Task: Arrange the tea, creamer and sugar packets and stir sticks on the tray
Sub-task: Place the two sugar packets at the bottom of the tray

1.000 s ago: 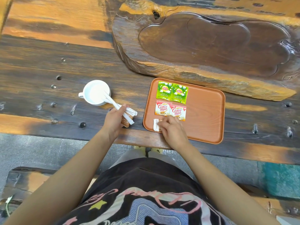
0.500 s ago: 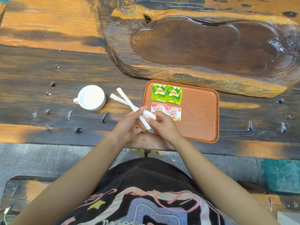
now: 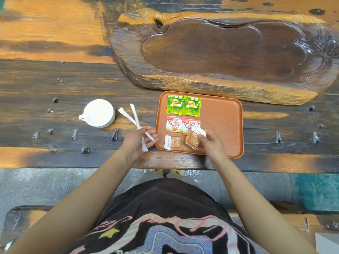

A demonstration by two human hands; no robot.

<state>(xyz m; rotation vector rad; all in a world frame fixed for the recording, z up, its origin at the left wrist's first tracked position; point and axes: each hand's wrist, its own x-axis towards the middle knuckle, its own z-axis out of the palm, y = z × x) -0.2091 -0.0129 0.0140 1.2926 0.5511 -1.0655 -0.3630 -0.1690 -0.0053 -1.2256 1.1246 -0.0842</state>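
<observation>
An orange-brown tray (image 3: 222, 125) lies near the table's front edge. Two green tea packets (image 3: 183, 105) sit side by side at its far left, and two red-and-white creamer packets (image 3: 174, 124) lie just below them. One brown sugar packet (image 3: 173, 143) rests flat in the near left corner. My right hand (image 3: 209, 143) holds a second sugar packet (image 3: 192, 139) tilted just above the tray, right of the first. My left hand (image 3: 137, 141), left of the tray, grips two white wrapped stir sticks (image 3: 134, 117) that point away towards the cup.
A white cup (image 3: 99, 113) stands on the dark plank table (image 3: 45, 107) left of the sticks. A big carved wooden slab (image 3: 220, 52) fills the table behind the tray. The table's front edge runs just below my hands.
My right hand took the second sugar packet from my left hand and carried it over the tray. My left hand keeps only the stir sticks and has drawn back left.
</observation>
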